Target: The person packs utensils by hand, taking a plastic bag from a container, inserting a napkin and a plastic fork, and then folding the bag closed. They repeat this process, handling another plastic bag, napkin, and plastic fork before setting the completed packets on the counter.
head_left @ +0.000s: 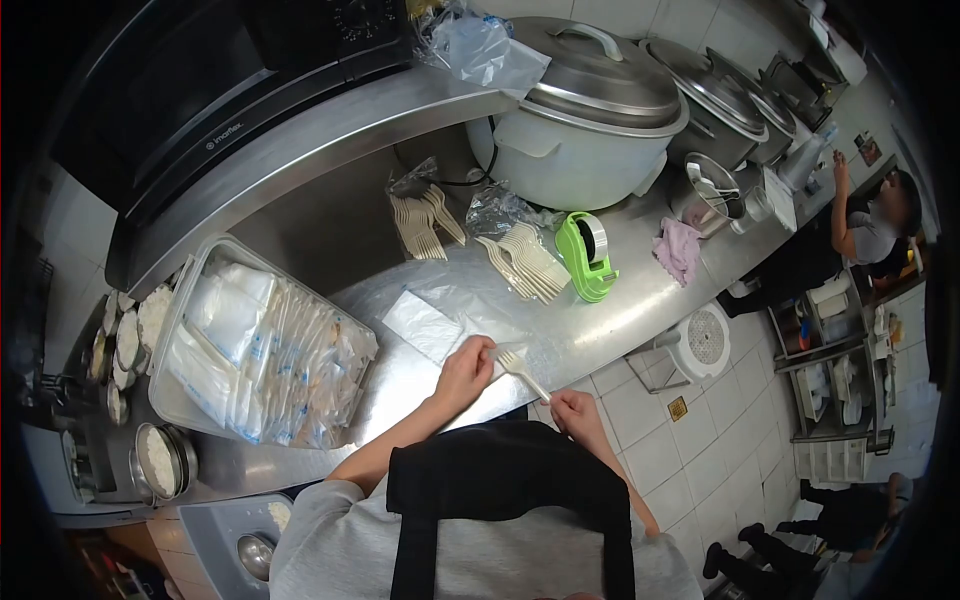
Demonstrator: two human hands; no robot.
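My left hand and my right hand meet over the front edge of a steel counter. Between them is a pale plastic fork. The right hand pinches its handle end. The left hand's fingers are closed at the tine end, around what looks like a thin clear sleeve; I cannot tell this for sure. A flat white packet lies on the counter just beyond the left hand.
Two heaps of forks lie on opened clear bags. A green tape dispenser, a pink cloth and large rice cookers stand behind. A clear tub holding bags sits left. Another person works at far right.
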